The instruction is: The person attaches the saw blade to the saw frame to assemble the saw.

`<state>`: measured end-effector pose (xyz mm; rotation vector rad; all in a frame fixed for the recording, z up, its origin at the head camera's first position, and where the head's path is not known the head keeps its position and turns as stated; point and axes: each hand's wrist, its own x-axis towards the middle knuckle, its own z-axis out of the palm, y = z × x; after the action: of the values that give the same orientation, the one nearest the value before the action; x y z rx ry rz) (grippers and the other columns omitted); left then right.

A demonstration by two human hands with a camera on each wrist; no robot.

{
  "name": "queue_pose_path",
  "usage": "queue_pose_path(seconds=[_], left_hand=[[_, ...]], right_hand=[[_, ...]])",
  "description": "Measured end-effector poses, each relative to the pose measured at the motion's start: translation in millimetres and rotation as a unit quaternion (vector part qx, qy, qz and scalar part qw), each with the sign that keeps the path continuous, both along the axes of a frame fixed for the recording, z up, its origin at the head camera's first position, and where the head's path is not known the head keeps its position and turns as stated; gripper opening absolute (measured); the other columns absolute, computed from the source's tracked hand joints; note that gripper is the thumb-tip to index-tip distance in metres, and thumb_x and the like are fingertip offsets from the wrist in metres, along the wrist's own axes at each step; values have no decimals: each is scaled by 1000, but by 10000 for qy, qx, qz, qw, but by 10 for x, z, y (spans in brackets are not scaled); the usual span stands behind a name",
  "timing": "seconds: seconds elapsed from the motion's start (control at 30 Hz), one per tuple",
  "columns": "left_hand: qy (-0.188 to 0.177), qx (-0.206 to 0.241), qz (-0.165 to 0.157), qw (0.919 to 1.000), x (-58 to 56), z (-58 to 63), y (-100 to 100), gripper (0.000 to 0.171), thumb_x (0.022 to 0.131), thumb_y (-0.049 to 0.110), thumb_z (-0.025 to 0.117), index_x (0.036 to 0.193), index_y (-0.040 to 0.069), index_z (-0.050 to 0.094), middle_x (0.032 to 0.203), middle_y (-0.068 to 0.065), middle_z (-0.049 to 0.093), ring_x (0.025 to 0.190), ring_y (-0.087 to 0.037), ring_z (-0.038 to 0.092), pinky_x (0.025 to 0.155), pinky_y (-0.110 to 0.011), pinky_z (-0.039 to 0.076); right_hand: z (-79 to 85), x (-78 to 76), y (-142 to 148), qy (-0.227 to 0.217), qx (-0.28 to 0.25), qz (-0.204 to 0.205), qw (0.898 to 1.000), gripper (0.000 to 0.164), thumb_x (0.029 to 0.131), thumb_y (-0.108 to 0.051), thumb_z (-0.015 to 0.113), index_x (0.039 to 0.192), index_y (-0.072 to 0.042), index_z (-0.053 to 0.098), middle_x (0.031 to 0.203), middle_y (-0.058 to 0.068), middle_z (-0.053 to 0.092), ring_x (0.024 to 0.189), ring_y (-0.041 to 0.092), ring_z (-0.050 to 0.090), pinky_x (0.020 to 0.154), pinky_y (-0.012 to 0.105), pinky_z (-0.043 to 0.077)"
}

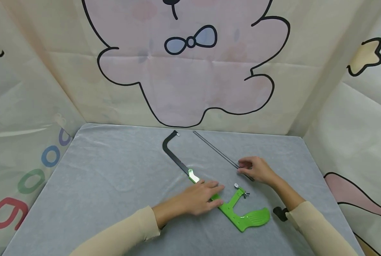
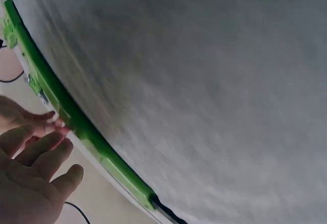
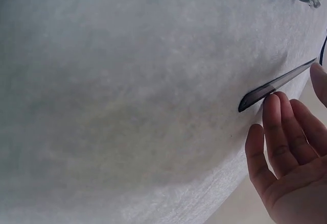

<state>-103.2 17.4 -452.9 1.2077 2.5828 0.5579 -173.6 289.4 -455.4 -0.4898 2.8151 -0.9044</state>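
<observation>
A hacksaw frame lies on the grey cloth, with a green handle (image 1: 255,217) and a dark curved front bar (image 1: 174,156). Across the green middle (image 2: 87,127) of the frame reaches my left hand (image 1: 198,199), its fingers extended and spread. In the left wrist view these fingers are loosely bent beside the frame. A thin dark saw blade (image 1: 214,148) lies apart from the frame, farther back. My right hand (image 1: 257,170) is at the blade's near end (image 3: 255,95), thumb and fingers apart on either side of it. Fingertips appear to touch the blade; no firm grip shows.
A wing nut (image 1: 246,194) sits on the frame's short arm, also visible in the right wrist view. The grey-covered table (image 1: 113,170) meets a printed cloth wall (image 1: 193,89) at the back. More printed cloth hangs at both sides.
</observation>
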Motion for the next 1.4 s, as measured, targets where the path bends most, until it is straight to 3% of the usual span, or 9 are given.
queue_pose_path(seconds=[0.37, 0.53, 0.83, 1.4], left_hand=[[-66, 28, -217, 9997, 87, -92, 212, 56, 95, 50, 34, 140, 17, 39, 138, -2, 44, 127, -13, 39, 104, -36, 30], [115, 11, -272, 9996, 106, -108, 281, 55, 95, 49, 35, 139, 16, 41, 136, -2, 46, 127, -13, 40, 103, -36, 31], [415, -186, -108, 9989, 122, -168, 413, 56, 94, 50, 37, 136, 14, 44, 137, -4, 44, 128, -14, 36, 103, -35, 30], [869, -403, 180, 9952, 143, -202, 569, 54, 86, 46, 56, 127, 12, 53, 134, -6, 45, 127, -16, 37, 100, -33, 34]], right_hand=[[-17, -110, 44, -342, 76, 219, 9991, 38, 79, -19, 71, 108, 3, 63, 90, 6, 67, 82, 17, 60, 70, 29, 48], [-19, -145, 52, -431, 28, 269, 9987, 38, 80, -20, 71, 108, 4, 64, 88, 5, 66, 80, 17, 59, 68, 28, 47], [-27, -152, 20, -450, -65, 311, 9985, 31, 78, -16, 72, 102, 2, 67, 82, 4, 65, 73, 17, 57, 62, 25, 45], [-78, -188, -6, -188, 20, 320, 9993, 23, 73, -4, 74, 95, 0, 68, 76, 1, 60, 69, 15, 54, 61, 26, 44]])
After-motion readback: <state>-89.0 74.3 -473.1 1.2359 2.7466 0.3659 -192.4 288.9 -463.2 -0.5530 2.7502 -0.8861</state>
